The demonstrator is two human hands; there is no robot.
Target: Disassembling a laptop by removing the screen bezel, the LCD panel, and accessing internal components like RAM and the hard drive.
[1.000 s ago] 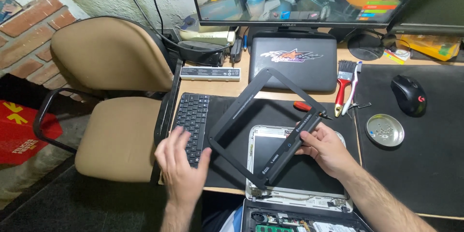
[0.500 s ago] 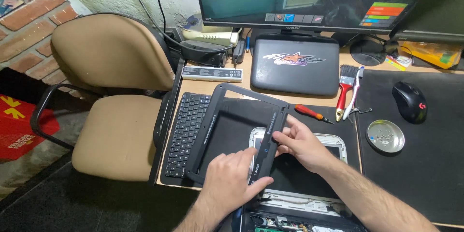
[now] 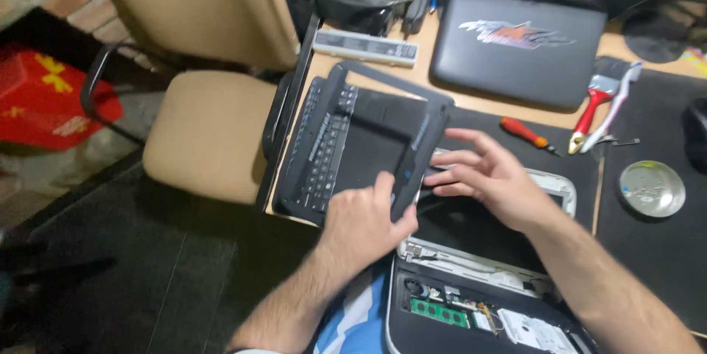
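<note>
So the dark screen bezel is off the little white laptop lid and sitting over near the left edge of the surface, lying partly on top of a loose black keyboard. The left hand has its fingers closed on the bezel's near right corner, thumb up on the frame. The right hand is open, fingers spread and flat, hovering just beside the bezel's right side, above the bare display panel; it isn't gripping anything as far as I can tell.

Progress-wise I'd say teardown is well along: bezel is free, the keyboard is out, and the laptop base at the near edge is open, with a green memory stick and what looks like a drive showing. The panel itself looks like it's still seated in the lid, so that part seems left to do.

Other stuff around: red-handled screwdriver just past the right hand, a red-handled brush, a round metal tin towards the right edge, and a closed grey netbook at the far edge.
</note>
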